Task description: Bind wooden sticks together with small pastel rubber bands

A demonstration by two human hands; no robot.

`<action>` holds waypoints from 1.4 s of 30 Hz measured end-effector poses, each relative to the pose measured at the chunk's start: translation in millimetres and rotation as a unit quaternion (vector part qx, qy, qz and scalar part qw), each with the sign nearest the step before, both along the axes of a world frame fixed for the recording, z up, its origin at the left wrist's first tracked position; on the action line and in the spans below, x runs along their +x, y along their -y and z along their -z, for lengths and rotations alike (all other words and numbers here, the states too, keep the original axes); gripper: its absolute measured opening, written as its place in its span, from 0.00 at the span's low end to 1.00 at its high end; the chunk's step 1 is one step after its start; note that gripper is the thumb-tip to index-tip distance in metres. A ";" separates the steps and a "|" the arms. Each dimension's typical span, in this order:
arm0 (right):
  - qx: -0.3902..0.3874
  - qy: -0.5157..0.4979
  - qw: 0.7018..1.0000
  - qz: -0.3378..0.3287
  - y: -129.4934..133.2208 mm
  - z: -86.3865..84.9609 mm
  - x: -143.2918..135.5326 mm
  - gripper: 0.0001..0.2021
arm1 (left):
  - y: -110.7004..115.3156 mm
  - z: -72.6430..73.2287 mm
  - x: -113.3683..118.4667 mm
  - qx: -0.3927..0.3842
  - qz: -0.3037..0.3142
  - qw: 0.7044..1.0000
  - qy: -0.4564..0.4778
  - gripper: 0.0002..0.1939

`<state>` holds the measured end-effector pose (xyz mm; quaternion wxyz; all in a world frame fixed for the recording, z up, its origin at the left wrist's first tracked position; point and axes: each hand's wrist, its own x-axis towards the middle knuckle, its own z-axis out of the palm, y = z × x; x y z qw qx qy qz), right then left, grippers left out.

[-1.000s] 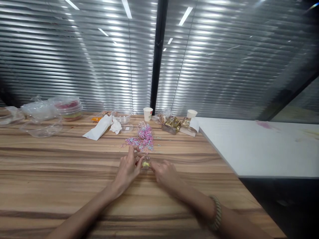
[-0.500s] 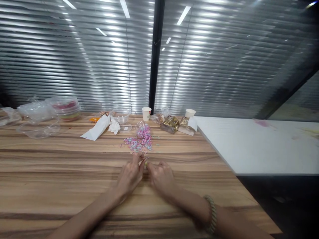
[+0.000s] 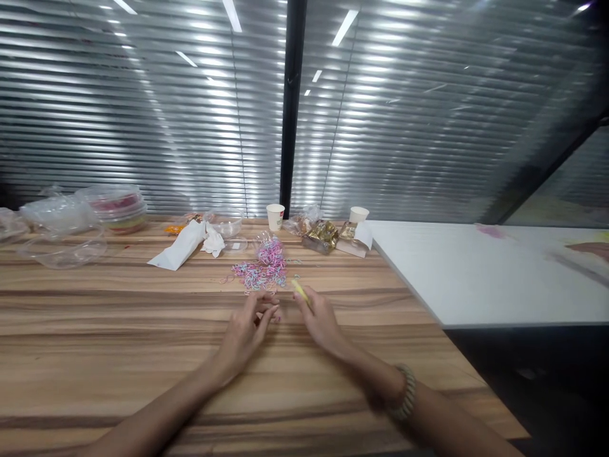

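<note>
My right hand (image 3: 320,318) is closed around a short yellow stick (image 3: 301,291), whose tip points up and to the left; its exact kind does not show. To the left, my left hand (image 3: 248,327) hovers low over the wood with thumb and fingertips pinched together. Something tiny and pinkish seems to be at those fingertips, too small to name. Just beyond both hands lies a heap of small pastel rings (image 3: 259,275) in pink, purple and blue. Part of it spills from a small clear plastic bag (image 3: 264,241).
A paper cup (image 3: 275,217), gold wrappers (image 3: 323,236) and another cup (image 3: 359,214) line the back. At the back left are a white paper sleeve (image 3: 179,246), crumpled tissue (image 3: 212,240) and stacked plastic tubs (image 3: 117,208). A white table (image 3: 476,273) adjoins on the right.
My hands have come apart from where they met. The right hand has lifted the yellow stick up and to the right, and the left has shifted slightly. The view has turned a little.
</note>
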<state>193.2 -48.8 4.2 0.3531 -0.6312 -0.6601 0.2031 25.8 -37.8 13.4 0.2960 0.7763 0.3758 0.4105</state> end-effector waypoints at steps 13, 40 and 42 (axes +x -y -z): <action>0.080 0.142 0.979 -0.125 5.4 10.1 -1.7 0.23 | -2.9 -8.2 -2.1 0.008 -0.033 0.999 0.022 0.10; 0.022 0.109 0.978 -0.176 2.1 9.5 4.7 0.20 | -41.3 2.7 -22.2 -0.153 -0.077 0.975 0.142 0.22; 0.023 0.130 0.971 -0.200 2.4 10.7 4.5 0.19 | -37.9 -1.8 -19.8 -0.180 -0.071 0.964 0.181 0.25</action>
